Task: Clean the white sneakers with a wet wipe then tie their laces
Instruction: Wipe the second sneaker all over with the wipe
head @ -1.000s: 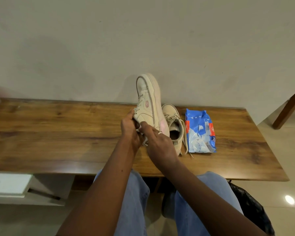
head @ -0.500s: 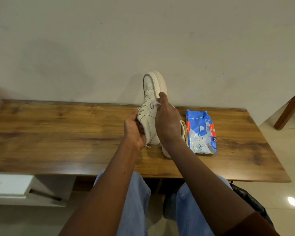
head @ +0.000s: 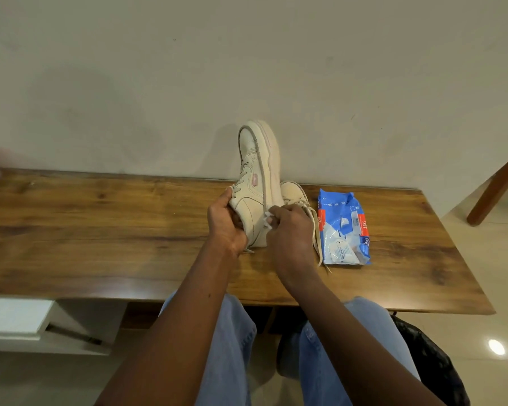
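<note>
Now doing: wiping stage, by the look of it; no lacing yet on either shoe
Shoe in hand: white low-top leather sneaker (head: 255, 183) with a small pink side tag, stood on its heel on the table, toe pointing up in front of the wall, sole edge turned right
Why upended: probably to expose the side panel and sole rim to the wipe, with the heel braced on the tabletop for steadiness
Left: left hand (head: 225, 222) wrapped round the heel and collar end, thumb up along the lace side, fingers curled out of sight; firm grip on the held sneaker, forearm coming in from below
Right: right hand (head: 288, 230) knuckles up, wrist slightly bent, fingers bunched
Right grip: pinching a small crumpled white wet wipe (head: 268, 221), pressed against the lower side of the held sneaker near the sole
Other shoe: matching white second sneaker (head: 292, 193) flat on the table just behind the right hand, mostly hidden; touching the held sneaker or just beside it, cannot tell which
Laces: loose cream laces (head: 317, 244) of the second sneaker trailing toward the near edge, untied
Pack: blue and white soft plastic wipe pack (head: 345, 230) lying flat just right of the second sneaker, likely kept near for a fresh wipe; flap state unclear
Surface: long brown wood-grain table (head: 100, 230) against a plain pale wall (head: 129, 83)
Progress guess: early to middle, one shoe under the wipe, both sets of laces to do
</note>
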